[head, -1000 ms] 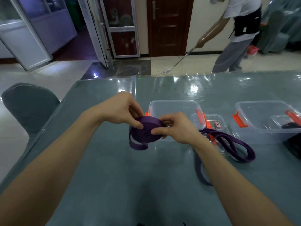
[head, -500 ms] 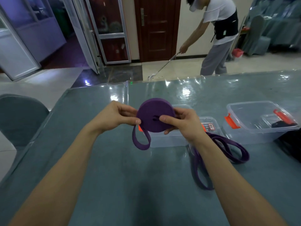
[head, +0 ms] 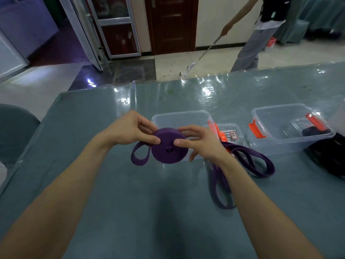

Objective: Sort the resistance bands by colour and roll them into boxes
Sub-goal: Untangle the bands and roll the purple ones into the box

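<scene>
Purple rolled band [head: 169,147] sits pinched between your left hand [head: 128,130] and right hand [head: 200,143], held above the table [head: 112,202] just before the clear box [head: 182,118], tail looping left.

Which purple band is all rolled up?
The purple band pinched between the left hand and right hand: it is wound into a tight disc with a short loop hanging. The other purple band lies loose and unrolled on the table.

A dark wooden door [head: 171,23] stood behind pale floor tiles [head: 211,58]; a grey chair [head: 15,131] flanked the glossy tabletop [head: 130,212].
</scene>
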`<state>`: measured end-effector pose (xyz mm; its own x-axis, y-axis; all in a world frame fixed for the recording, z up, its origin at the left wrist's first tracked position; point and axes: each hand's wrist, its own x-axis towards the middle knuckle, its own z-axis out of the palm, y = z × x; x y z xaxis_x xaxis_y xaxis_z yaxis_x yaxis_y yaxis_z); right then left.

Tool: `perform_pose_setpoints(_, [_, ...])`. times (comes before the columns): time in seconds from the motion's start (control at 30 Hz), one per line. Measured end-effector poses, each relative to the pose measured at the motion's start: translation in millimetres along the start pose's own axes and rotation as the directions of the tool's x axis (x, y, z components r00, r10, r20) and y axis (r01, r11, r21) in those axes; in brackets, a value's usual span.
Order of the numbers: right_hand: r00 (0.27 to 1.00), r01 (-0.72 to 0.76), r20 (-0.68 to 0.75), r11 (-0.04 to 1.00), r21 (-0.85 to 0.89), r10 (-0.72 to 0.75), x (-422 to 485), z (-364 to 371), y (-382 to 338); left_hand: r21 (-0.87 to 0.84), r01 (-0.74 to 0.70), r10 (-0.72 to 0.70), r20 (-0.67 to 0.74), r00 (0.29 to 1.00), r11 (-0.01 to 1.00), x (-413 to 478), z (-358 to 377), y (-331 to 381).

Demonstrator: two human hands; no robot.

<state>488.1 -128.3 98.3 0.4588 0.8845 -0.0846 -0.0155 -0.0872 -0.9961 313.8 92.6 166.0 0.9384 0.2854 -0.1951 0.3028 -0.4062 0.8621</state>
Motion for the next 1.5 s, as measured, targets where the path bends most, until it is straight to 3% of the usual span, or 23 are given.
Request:
perform_pose_setpoints(0.1, [0.995,-0.029,0.091,0.998,-0.062,0.035,13.0,-12.4,1.7,0.163,0.039,-0.056,0.103,0.993,0.986,26.2,0.9,9.3])
perform_pose_setpoints(0.17, [0.997,-0.019,0.079,1.000,-0.003,0.019,20.0,-20.9,5.1,0.132,0.049,-0.061,0.089,0.994,0.990,42.0,-0.4,11.7])
perform_pose_setpoints(0.33, [0.996,0.052,-0.079,0.987,0.153,-0.040,44.8,-44.7,12.6,-0.262,-0.065,0.023,-0.160,0.987,0.963,76.7,9.3,1.1])
perform_pose_setpoints(0.5, [0.975,0.069,-0.222,0.941,0.332,0.007,75.1,-55.8,23.9,-0.451,-0.179,-0.059,-0.465,0.883,0.874,103.4,45.6,-25.2])
perform_pose_setpoints(0.63, [0.962,0.041,-0.260,0.898,0.439,0.083,95.6,-57.9,39.1,-0.549,-0.237,-0.137,-0.554,0.821,0.802,123.2,72.1,-32.6])
perform_pose_setpoints(0.8, [0.927,-0.004,-0.312,0.839,0.545,0.207,110.6,-45.9,55.5,-0.594,-0.257,-0.284,-0.664,0.691,0.762,143.1,102.2,-36.3])
perform_pose_setpoints(0.97, [0.892,-0.051,-0.332,0.798,0.601,0.306,116.7,-48.4,73.2,-0.577,-0.186,-0.288,-0.629,0.722,0.795,154.8,107.4,-53.2])
perform_pose_setpoints(1.03, [0.886,-0.146,-0.298,0.824,0.547,0.355,119.9,-53.0,77.4,-0.573,-0.139,-0.308,-0.611,0.730,0.807,158.5,107.5,-63.8])
perform_pose_setpoints(1.1, [0.878,-0.283,-0.266,0.881,0.379,0.397,124.1,-60.4,78.5,-0.574,-0.081,-0.335,-0.579,0.743,0.815,162.6,106.0,-75.5])
perform_pose_setpoints(1.17, [0.886,-0.388,-0.250,0.919,0.065,0.391,129.5,-69.4,77.6,-0.571,-0.016,-0.358,-0.537,0.764,0.821,166.6,103.1,-87.1])
perform_pose_setpoints(1.27, [0.902,-0.430,-0.239,0.805,-0.409,0.361,139.2,-79.7,77.6,-0.523,0.064,-0.347,-0.463,0.816,0.850,173.2,99.3,-101.0])
perform_pose_setpoints(1.5, [0.853,-0.504,-0.171,0.696,-0.511,0.492,159.9,-81.5,87.3,-0.396,0.192,-0.334,-0.330,0.883,0.898,188.4,91.6,-122.2])
